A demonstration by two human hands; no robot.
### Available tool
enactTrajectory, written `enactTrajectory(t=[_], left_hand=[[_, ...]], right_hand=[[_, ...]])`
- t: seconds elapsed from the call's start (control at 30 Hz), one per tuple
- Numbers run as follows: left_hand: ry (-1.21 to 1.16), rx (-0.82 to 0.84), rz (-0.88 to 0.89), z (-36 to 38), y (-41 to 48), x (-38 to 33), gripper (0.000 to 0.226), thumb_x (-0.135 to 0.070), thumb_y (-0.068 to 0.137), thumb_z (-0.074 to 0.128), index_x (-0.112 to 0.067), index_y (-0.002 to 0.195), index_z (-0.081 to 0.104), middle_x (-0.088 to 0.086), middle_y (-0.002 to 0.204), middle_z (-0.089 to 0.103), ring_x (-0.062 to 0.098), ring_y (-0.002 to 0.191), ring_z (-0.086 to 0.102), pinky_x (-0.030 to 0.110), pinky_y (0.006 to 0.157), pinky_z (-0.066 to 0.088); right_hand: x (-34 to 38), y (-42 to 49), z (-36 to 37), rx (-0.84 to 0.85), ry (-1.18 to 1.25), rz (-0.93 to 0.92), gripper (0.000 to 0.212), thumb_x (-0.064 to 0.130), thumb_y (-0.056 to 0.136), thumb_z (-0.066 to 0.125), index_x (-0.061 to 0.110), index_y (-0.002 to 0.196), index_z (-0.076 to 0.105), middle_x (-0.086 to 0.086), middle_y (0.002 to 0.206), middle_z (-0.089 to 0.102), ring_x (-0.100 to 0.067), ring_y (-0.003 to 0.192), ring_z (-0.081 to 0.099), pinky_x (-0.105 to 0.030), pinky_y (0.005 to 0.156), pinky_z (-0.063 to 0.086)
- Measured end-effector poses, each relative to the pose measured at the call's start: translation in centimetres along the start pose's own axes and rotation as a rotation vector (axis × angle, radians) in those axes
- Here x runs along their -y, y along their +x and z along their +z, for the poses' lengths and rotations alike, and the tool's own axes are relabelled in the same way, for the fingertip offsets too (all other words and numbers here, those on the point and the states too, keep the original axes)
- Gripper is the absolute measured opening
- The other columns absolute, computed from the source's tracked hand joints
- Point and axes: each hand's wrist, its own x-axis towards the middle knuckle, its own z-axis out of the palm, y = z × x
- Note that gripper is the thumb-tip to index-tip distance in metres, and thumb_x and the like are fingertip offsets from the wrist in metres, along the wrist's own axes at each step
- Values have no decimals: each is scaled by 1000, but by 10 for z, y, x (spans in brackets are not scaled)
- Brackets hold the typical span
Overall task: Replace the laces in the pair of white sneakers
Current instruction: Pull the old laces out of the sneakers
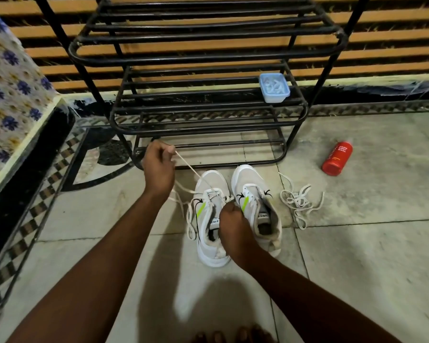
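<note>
Head view, left to right.

- Floral cloth [8,78] drapes over a ledge at the far left edge.
- Black metal shoe rack [196,58] stands on the tiled floor [357,256] against a slatted wall.
- Left hand [159,164] is raised in front of the rack's lowest tier. Its fingertips pinch the end of a white lace [191,169].
- That lace runs taut, down and right, into the eyelets of the first sneaker [212,219]. Slack loops hang off the sneaker's left side onto the floor.
- First sneaker is white with a lime stripe, toe towards the rack, sole on the tiles.
- Right hand [233,224] has its fingers curled down on the first sneaker's eyelet edge, between the two shoes. I cannot tell what lies under the fingers.
- Second sneaker [255,201] stands just beside the first, parallel to it.
- Pale blue plastic container [274,87] sits on a middle rack tier.
- Loose lace [297,201] lies tangled on the floor, near the second sneaker.
- Red body wash bottle [337,158] lies on its side, further right.
</note>
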Motion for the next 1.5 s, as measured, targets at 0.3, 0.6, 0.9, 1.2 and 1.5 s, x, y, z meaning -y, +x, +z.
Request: enactTrajectory(t=[0.3, 0.6, 0.9, 1.2, 1.5], left_hand=[[926, 815, 590, 0, -23, 18, 11, -23, 90, 72, -27, 100, 73, -11, 96, 70, 22, 92, 53, 27, 65, 41], [201, 133, 71, -12, -16, 10, 19, 0, 91, 65, -14, 78, 64, 1, 84, 65, 26, 85, 59, 40, 83, 45], [61, 281, 134, -5, -34, 17, 23, -14, 104, 42, -9, 84, 53, 9, 77, 56, 20, 67, 53, 33, 62, 42], [783, 450, 437, 1, -32, 30, 7, -29, 92, 69, -35, 93, 73, -17, 90, 67, 17, 93, 46, 29, 59, 38], [346, -71, -102, -5, -49, 53, 20, 3, 90, 58, -9, 83, 72, 11, 91, 69, 34, 92, 64, 31, 80, 43]], right_hand=[[-4, -1, 2, 18, -62, -63, 45, 3, 97, 40, -13, 137, 32, -25, 134, 49, -31, 123, 51, -31, 106, 42], [-1, -1, 2, 39, -58, -40, 34, 1, 98, 31, -6, 131, 37, -22, 130, 50, -30, 119, 56, -33, 100, 46], [-3, -2, 2, 87, -47, -30, 33, 2, 99, 35, -7, 130, 39, -22, 128, 50, -31, 116, 57, -34, 96, 46], [-2, -3, 0, 4, 7, -12, 38, 8, 96, 48, -1, 131, 38, -14, 128, 52, -23, 118, 58, -29, 95, 52], [-8, 2, 5, 39, 17, -58, 29, 3, 97, 40, -3, 124, 44, -20, 122, 55, -31, 114, 58, -33, 94, 48]])
